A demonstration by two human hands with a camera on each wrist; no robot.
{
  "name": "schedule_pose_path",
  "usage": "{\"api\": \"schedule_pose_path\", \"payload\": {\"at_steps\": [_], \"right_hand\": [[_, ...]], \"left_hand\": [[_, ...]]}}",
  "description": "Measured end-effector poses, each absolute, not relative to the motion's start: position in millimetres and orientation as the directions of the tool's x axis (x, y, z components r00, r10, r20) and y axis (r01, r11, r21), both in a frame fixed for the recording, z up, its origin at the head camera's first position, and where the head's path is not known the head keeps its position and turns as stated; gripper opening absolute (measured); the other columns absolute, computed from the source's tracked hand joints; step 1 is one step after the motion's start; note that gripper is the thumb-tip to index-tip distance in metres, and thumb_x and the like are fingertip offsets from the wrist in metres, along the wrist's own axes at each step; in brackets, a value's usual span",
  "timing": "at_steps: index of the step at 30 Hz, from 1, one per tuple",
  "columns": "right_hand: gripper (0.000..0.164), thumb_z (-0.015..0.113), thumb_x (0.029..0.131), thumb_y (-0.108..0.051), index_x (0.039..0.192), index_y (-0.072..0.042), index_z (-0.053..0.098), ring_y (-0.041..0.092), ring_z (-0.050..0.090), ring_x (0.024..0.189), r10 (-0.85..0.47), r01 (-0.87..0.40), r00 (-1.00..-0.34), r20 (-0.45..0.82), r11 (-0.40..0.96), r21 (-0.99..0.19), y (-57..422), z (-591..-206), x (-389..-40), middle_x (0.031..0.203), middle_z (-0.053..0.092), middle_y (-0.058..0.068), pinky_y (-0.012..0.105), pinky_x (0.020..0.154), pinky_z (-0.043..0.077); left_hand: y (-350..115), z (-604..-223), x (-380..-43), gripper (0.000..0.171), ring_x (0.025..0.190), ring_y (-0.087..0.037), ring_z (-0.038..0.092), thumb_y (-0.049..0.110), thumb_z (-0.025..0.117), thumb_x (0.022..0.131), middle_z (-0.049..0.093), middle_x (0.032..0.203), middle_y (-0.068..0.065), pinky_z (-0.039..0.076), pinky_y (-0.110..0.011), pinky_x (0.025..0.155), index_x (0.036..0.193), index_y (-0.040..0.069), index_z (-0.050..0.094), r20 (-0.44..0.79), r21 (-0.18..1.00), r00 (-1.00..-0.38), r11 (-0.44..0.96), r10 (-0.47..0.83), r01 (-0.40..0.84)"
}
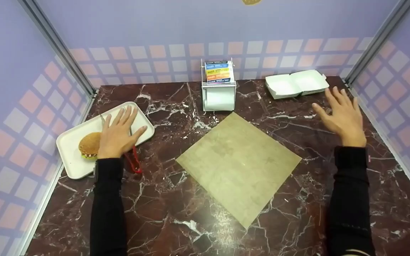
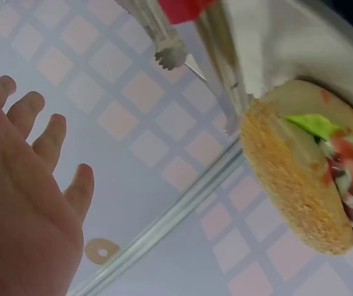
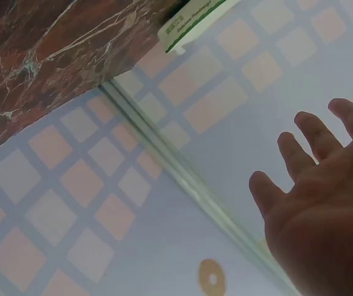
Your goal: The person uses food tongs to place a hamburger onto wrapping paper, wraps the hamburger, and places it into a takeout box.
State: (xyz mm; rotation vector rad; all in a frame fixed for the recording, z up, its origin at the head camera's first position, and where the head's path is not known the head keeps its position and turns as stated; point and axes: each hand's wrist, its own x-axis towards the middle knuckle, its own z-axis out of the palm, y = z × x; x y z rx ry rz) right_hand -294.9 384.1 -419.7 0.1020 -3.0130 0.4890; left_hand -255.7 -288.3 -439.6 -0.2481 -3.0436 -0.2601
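My left hand [image 1: 116, 137], fingers spread, is over a white tray [image 1: 74, 170] and holds nothing. On that tray lies a hamburger [image 1: 89, 143] with a sesame bun; lettuce and sauce show at its side in the left wrist view. Tongs with red handles [image 1: 135, 164] rest across the tray's near edge, partly hidden below the left hand. At the right side my right hand [image 1: 346, 121] is likewise spread and bare of any object. Nearest to it is an unfolded white takeaway box [image 1: 284, 87], whose printed edge shows in the right wrist view.
A square sheet of tan paper [image 1: 240, 163] lies cornerwise mid-table. Behind it stands a wire rack [image 1: 219, 96] with a white roll and a stack of coloured label boxes [image 1: 217, 72]. Tiled-pattern walls [image 1: 155, 32] enclose the marble table [image 1: 166, 220] at the back and sides.
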Motion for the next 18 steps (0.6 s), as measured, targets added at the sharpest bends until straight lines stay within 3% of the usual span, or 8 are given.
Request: {"api": "schedule_pose_path", "payload": {"at_steps": [4, 6, 9, 13, 16, 18], "right_hand": [[0.087, 0.025, 0.102, -0.073, 0.167, -0.018, 0.008, 0.044, -0.003, 0.159, -0.118, -0.129, -0.991, 0.058, 0.957, -0.260, 362.3, -427.1, -297.6, 0.174, -0.003, 0.012, 0.063, 0.125, -0.016], [0.087, 0.028, 0.102, -0.074, 0.167, -0.019, 0.011, 0.046, 0.001, 0.159, -0.167, -0.169, -0.986, 0.029, 0.956, -0.240, 345.2, -435.2, -296.5, 0.174, 0.000, 0.014, 0.066, 0.125, -0.010], [0.084, 0.039, 0.101, -0.071, 0.166, -0.021, 0.019, 0.048, 0.013, 0.156, -0.246, -0.233, -0.969, -0.032, 0.945, -0.232, 314.1, -451.5, -289.5, 0.173, 0.012, 0.017, 0.072, 0.124, 0.002], [0.081, 0.057, 0.098, -0.063, 0.162, -0.019, 0.033, 0.050, 0.032, 0.149, -0.347, -0.317, -0.925, -0.155, 0.929, -0.190, 271.6, -465.9, -271.8, 0.166, 0.032, 0.020, 0.075, 0.118, 0.022], [0.072, 0.068, 0.093, -0.056, 0.150, -0.015, 0.053, 0.049, 0.055, 0.132, -0.386, -0.371, -0.902, -0.195, 0.922, -0.112, 247.6, -466.3, -256.8, 0.147, 0.058, 0.022, 0.072, 0.106, 0.044], [0.057, 0.073, 0.090, -0.053, 0.131, -0.013, 0.067, 0.046, 0.067, 0.111, -0.394, -0.387, -0.900, -0.188, 0.919, -0.076, 236.0, -464.7, -248.2, 0.121, 0.072, 0.020, 0.067, 0.090, 0.054]], "left_hand": [[-258.0, -447.8, -260.7, 0.085, 0.160, -0.042, 0.008, 0.065, 0.048, 0.100, 0.006, 0.174, -0.005, -0.002, -0.069, 0.125, 0.167, 0.028, 0.011, 0.016, 0.242, -0.976, 0.946, 0.217, 0.215], [-233.9, -455.8, -261.4, 0.088, 0.159, -0.039, 0.013, 0.058, 0.061, 0.097, 0.012, 0.174, -0.005, 0.004, -0.068, 0.126, 0.166, 0.028, 0.017, -0.019, 0.289, -0.951, 0.913, 0.307, 0.289], [-194.4, -468.3, -257.5, 0.090, 0.158, -0.032, 0.024, 0.046, 0.074, 0.090, 0.024, 0.171, -0.005, 0.014, -0.059, 0.129, 0.164, 0.024, 0.027, -0.094, 0.338, -0.878, 0.845, 0.469, 0.415], [-149.7, -475.8, -243.6, 0.084, 0.156, -0.032, 0.030, 0.044, 0.076, 0.090, 0.032, 0.169, -0.003, 0.023, -0.056, 0.128, 0.161, 0.023, 0.036, -0.236, 0.364, -0.779, 0.796, 0.581, 0.483], [-131.2, -475.7, -233.8, 0.078, 0.155, -0.036, 0.031, 0.044, 0.074, 0.091, 0.036, 0.167, -0.003, 0.030, -0.056, 0.126, 0.159, 0.024, 0.042, -0.277, 0.300, -0.764, 0.807, 0.583, 0.508], [-126.3, -474.6, -228.1, 0.075, 0.155, -0.037, 0.032, 0.044, 0.075, 0.090, 0.038, 0.166, -0.003, 0.036, -0.056, 0.123, 0.157, 0.025, 0.046, -0.273, 0.227, -0.785, 0.830, 0.557, 0.510]]}}
